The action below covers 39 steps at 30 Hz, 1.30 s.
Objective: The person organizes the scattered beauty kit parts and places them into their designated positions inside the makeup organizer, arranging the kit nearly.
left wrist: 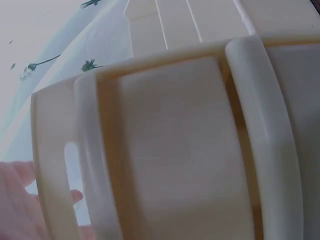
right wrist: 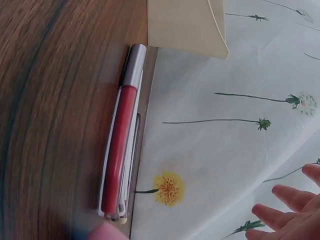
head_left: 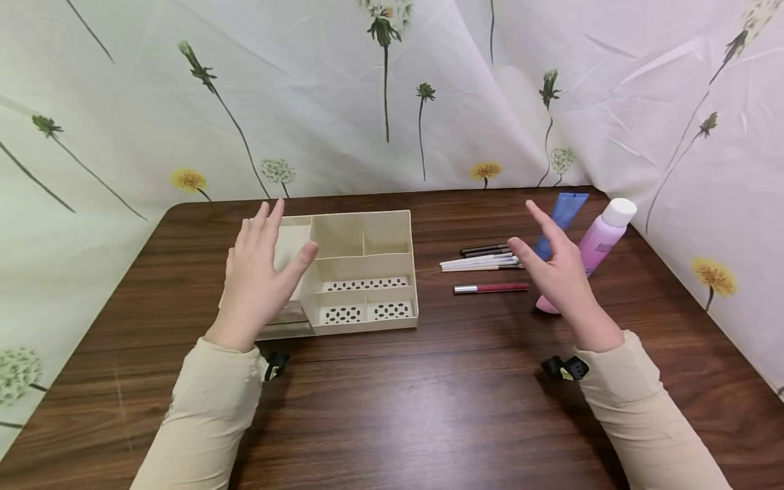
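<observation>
My left hand is raised with straight, spread fingers above the left part of a cream desktop organizer. It covers part of that side and holds nothing. In the left wrist view, the organizer's drawer fronts fill the picture, with some fingers beyond. My right hand, also empty, hovers with fingers extended in front of a blue squeeze tube and a pink bottle with a white cap. To its left lies a red cosmetic tube with a silver end, large in the right wrist view.
Behind the red tube lie several white-handled brushes and dark-handled ones, their right ends partly hidden by the right hand. The organizer has open compartments. A white floral cloth hangs along the back and sides of the brown wooden table.
</observation>
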Tool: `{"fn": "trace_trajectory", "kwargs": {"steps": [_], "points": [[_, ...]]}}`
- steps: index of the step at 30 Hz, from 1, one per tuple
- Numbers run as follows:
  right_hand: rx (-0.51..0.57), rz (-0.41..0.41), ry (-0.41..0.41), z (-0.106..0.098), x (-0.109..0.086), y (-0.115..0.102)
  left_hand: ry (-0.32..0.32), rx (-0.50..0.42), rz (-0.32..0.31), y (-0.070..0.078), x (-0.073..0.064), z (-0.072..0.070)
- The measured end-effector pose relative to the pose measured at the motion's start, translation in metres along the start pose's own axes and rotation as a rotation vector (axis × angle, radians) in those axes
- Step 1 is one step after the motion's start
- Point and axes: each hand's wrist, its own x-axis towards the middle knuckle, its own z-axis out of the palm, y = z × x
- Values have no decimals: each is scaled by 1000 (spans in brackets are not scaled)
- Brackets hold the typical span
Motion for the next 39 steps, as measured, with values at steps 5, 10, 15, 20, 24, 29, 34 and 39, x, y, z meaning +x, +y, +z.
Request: {"fn": "trace_trajectory", "kwargs": {"steps": [5, 10, 15, 20, 24, 29, 34, 39], "points": [[110, 42, -2, -6, -3, 4, 81, -171, 19, -6, -2, -4], [158, 66, -13, -10, -5, 11, 137, -267, 9, -13, -2, -9], [122, 109, -46, -16, -10, 20, 182, -299, -31, -20, -4, -12], [73, 134, -79, -23, -15, 30, 204, -333, -85, -28, -5, -13], [66, 130, -99, -27, -18, 39, 193, -337, -109, -33, -5, -15], [63, 155, -147, -30, -20, 49, 210, -325, -139, -37, -5, -14], [104, 226, -203, -31, -21, 58, 246, -301, -174, -39, -4, -14], [69, 255, -245, -34, -20, 66, 266, -314, -190, -44, -1, -13]]}}
